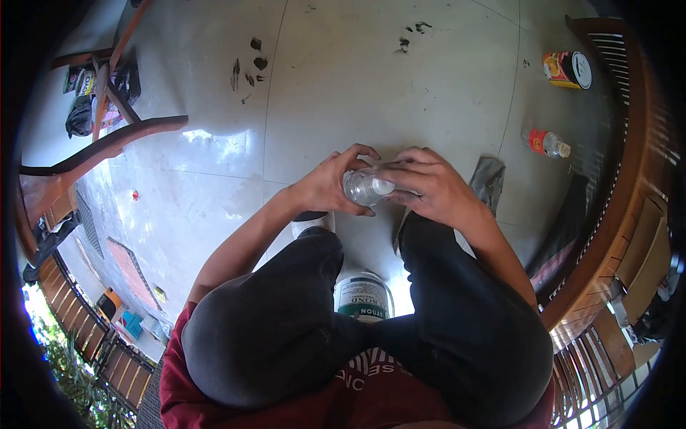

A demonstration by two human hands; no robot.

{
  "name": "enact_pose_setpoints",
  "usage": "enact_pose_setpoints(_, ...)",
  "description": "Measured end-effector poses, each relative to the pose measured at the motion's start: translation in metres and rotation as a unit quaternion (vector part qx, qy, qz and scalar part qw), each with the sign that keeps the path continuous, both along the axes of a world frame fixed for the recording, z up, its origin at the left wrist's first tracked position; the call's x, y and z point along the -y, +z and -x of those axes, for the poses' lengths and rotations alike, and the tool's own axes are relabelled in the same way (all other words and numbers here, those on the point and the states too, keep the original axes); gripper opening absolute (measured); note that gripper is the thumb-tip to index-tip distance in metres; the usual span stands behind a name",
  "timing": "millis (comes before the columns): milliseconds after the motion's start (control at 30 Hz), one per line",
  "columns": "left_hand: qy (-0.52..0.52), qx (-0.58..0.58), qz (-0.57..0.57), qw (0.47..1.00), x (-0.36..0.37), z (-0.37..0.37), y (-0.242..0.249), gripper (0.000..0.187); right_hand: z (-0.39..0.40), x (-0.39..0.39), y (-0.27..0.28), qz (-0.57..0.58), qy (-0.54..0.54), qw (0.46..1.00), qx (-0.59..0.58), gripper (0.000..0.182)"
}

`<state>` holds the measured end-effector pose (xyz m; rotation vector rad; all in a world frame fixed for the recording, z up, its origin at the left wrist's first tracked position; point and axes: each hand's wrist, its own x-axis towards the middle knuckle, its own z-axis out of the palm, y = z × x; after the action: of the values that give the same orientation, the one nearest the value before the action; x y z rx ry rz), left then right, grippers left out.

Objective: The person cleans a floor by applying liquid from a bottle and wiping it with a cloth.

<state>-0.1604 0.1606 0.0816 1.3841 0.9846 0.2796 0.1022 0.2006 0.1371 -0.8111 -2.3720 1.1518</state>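
A clear plastic bottle (359,187) with a white cap (383,186) is held between my knees' far side and the floor, its cap end tipped up toward the camera. My left hand (330,181) wraps round the bottle's left side, the thumb below it and the fingers over its far side. From the right, my right hand (427,184) curls its fingers over the bottle close beside the cap. Dark smudges mark the fingers. Both feet are partly hidden beneath my hands and knees.
A white bucket (363,293) with a green label stands between my legs. A grey cloth (487,181) lies right of my right hand. Farther right are a red-labelled bottle (546,143), a yellow can (567,70) and a wooden bench (607,214). A wooden chair (107,143) stands left.
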Motion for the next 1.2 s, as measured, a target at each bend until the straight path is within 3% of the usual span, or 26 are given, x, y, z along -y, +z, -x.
enact_pose_setpoints(100, 0.013, -0.089, -0.107, 0.990, 0.002, -0.006, 0.010, 0.094, -0.001, -0.005, 0.004, -0.010, 0.000, 0.997, 0.080, 0.042)
enact_pose_setpoints(200, 0.016, -0.115, -0.125, 0.985, 0.002, -0.007, 0.011, 0.092, 0.001, -0.002, -0.004, -0.023, -0.002, 0.997, 0.072, 0.039)
enact_pose_setpoints(300, -0.011, -0.107, -0.120, 0.987, 0.002, -0.006, 0.008, 0.092, -0.001, -0.003, -0.004, -0.027, 0.040, 0.998, 0.047, 0.042)
enact_pose_setpoints(400, -0.089, -0.085, -0.059, 0.991, -0.006, -0.002, 0.014, 0.096, -0.002, -0.002, 0.002, -0.107, 0.106, 0.988, 0.022, 0.040)
enact_pose_setpoints(500, -0.146, -0.086, -0.045, 0.984, -0.009, 0.000, 0.017, 0.094, -0.002, 0.008, 0.005, -0.064, 0.119, 0.989, 0.056, 0.033)
enact_pose_setpoints(700, -0.057, -0.134, -0.201, 0.969, 0.009, -0.008, 0.003, 0.089, 0.006, 0.024, -0.010, -0.035, 0.030, 0.990, 0.134, 0.026)
enact_pose_setpoints(800, -0.041, -0.170, -0.174, 0.969, 0.014, -0.017, 0.011, 0.096, 0.009, 0.036, -0.030, -0.036, -0.066, 0.976, 0.206, 0.035)
enact_pose_setpoints(900, -0.034, -0.207, -0.200, 0.957, 0.023, -0.018, 0.002, 0.094, 0.014, 0.038, -0.037, 0.138, -0.102, 0.956, 0.237, 0.037)
enact_pose_setpoints(1000, 0.032, -0.207, -0.286, 0.935, 0.024, -0.012, -0.011, 0.089, -0.009, 0.042, -0.060, 0.280, -0.241, 0.928, 0.038, 0.033)
enact_pose_setpoints(1067, 0.108, -0.181, -0.311, 0.927, 0.018, -0.001, -0.023, 0.087, -0.039, 0.033, -0.062, 0.203, -0.366, 0.907, 0.043, 0.022)
enact_pose_setpoints(1133, 0.181, -0.141, -0.309, 0.923, 0.009, 0.011, -0.033, 0.085, -0.081, 0.037, -0.080, -0.002, -0.462, 0.884, 0.069, 0.016)
enact_pose_setpoints(1200, 0.231, -0.125, -0.279, 0.924, 0.002, 0.029, -0.031, 0.083, -0.128, 0.053, -0.092, -0.081, -0.450, 0.871, 0.179, 0.016)
